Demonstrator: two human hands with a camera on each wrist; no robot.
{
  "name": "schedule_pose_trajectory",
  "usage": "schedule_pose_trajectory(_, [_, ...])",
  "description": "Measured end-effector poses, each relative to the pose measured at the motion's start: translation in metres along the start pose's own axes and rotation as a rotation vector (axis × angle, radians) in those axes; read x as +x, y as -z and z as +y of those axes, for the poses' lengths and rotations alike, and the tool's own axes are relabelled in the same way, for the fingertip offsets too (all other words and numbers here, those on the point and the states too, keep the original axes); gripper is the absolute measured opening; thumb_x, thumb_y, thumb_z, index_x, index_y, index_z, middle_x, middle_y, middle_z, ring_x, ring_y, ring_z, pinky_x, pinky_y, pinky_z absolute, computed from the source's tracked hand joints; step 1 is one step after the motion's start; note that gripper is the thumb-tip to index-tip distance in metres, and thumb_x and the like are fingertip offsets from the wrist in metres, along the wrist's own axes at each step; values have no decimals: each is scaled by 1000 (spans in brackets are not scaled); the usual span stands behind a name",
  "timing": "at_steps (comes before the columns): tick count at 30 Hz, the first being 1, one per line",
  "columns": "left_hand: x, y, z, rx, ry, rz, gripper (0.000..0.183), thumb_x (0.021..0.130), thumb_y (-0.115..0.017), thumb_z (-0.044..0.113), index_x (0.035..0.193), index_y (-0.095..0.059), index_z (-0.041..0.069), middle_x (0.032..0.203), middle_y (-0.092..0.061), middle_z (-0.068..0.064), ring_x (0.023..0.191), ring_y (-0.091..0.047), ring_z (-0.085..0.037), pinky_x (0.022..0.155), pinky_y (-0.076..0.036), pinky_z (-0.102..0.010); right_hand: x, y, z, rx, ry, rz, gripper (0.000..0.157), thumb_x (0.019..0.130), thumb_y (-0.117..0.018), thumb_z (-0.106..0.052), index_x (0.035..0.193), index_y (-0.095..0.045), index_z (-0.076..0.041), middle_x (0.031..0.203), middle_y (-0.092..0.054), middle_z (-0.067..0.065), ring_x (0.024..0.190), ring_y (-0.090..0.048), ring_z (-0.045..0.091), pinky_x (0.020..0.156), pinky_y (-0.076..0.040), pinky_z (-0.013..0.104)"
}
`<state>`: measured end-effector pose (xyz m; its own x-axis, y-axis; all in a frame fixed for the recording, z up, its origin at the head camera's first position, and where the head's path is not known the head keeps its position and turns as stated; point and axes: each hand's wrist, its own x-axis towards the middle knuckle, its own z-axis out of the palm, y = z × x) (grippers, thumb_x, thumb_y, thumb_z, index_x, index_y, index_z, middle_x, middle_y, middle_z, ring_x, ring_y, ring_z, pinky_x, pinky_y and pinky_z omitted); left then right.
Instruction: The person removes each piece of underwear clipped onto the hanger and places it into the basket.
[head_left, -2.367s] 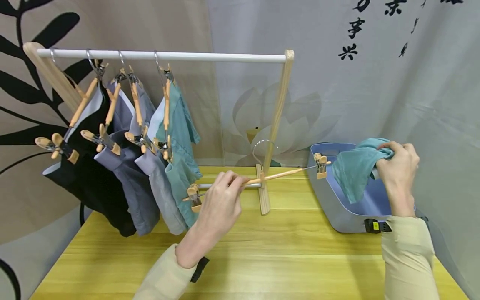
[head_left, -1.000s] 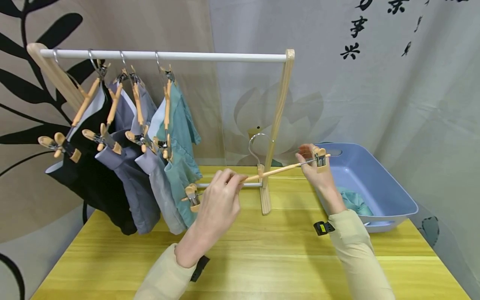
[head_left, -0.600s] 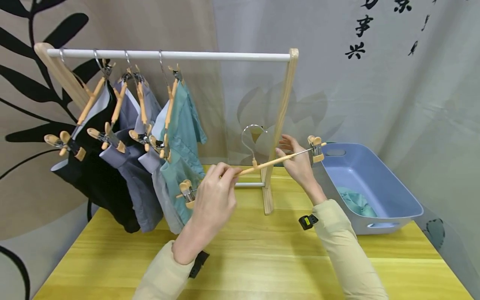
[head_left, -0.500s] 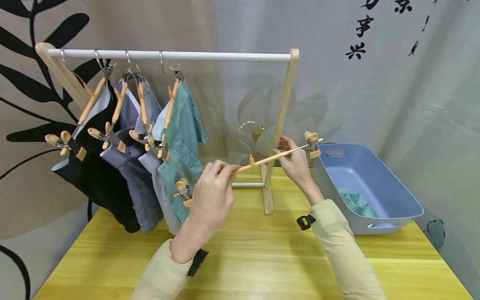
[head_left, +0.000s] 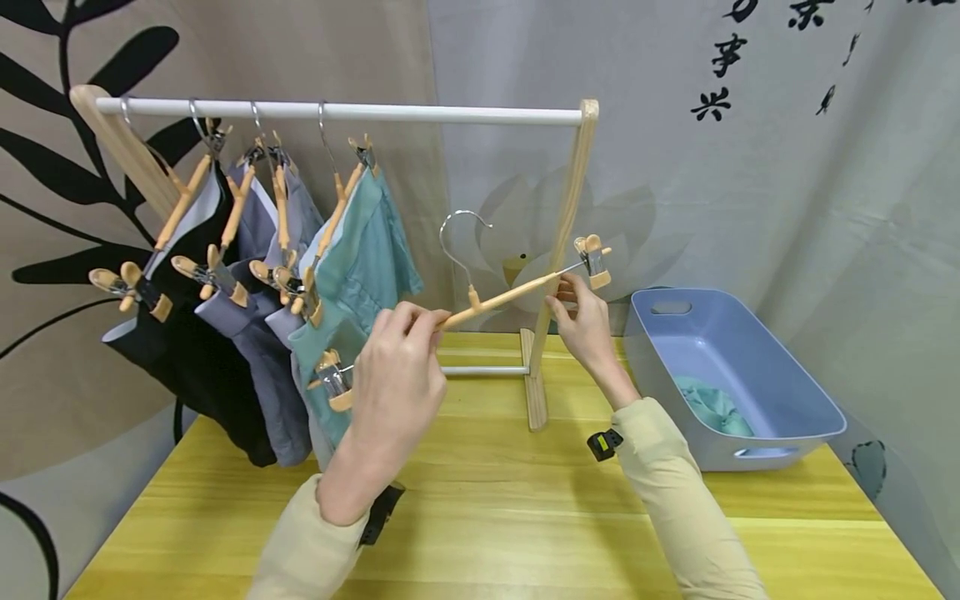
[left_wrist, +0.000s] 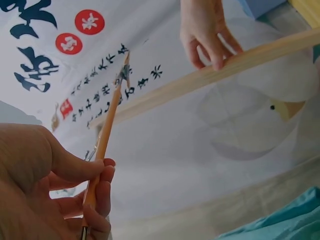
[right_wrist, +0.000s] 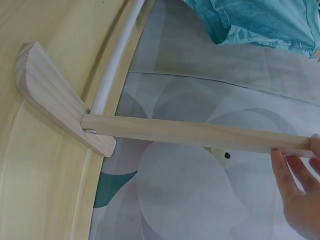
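Note:
My left hand pinches the wooden bar of a clip hanger between thumb and fingers. The hanger is tilted, its right end higher, with a bare metal hook on top and a clip at each end. Nothing hangs from it. My right hand is at the right post of the small clothes rack, thumb and fingers about its edges, just below the hanger's right half. Close behind the hanger's left clip hang teal garments. A teal cloth lies in the blue basket.
From the white rail hang several clip hangers with garments, among them black trousers and grey-blue ones at the left. The rack and basket stand on a wooden table, before a printed curtain.
My right hand has let the teal cloth drop into the basket and moved left to the rack's post. My left hand has carried the hanger left and upward, by the teal garments, which have swung slightly.

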<state>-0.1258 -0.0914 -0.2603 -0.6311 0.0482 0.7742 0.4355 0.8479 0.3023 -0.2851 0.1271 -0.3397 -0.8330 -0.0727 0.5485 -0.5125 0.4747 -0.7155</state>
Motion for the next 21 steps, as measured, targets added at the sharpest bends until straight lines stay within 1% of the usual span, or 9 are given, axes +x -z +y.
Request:
schedule_pose_trajectory(5, [2, 5, 0, 32, 22, 41, 14, 89, -60, -2, 97, -71, -2, 84, -62, -15, 74, -55, -30, 55, -49, -40, 0, -1, 1, -9, 1, 5, 40, 93, -60, -12, 130, -50, 1, 117, -63, 23, 105, -64, 36, 82, -56, 47])
schedule_pose_trajectory(12, [3, 6, -3, 68, 55, 96, 17, 87, -58, -6, 97, -71, -3, 84, -62, -16, 74, -54, -32, 57, -48, -42, 0, -1, 1, -16, 6, 8, 38, 92, -60, -11, 128, -51, 0, 116, -64, 22, 104, -64, 36, 80, -56, 47])
schedule_pose_trajectory(16, [4, 5, -3, 80, 78, 111, 17, 87, -58, -5, 98, -71, -3, 84, -62, -17, 74, -54, -32, 57, -47, -42, 0, -1, 1, -21, 6, 12, 37, 92, -60, -11, 127, -52, -1, 116, -64, 21, 104, -64, 35, 81, -56, 46])
schedule_pose_trajectory(21, [7, 5, -3, 107, 96, 114, 18, 87, -56, -6, 98, -70, -3, 87, -62, -17, 75, -53, -34, 59, -47, -43, 0, -1, 2, -25, 7, 14, 37, 93, -60, -12, 128, -52, -3, 116, -64, 21, 105, -64, 34, 81, -56, 45])
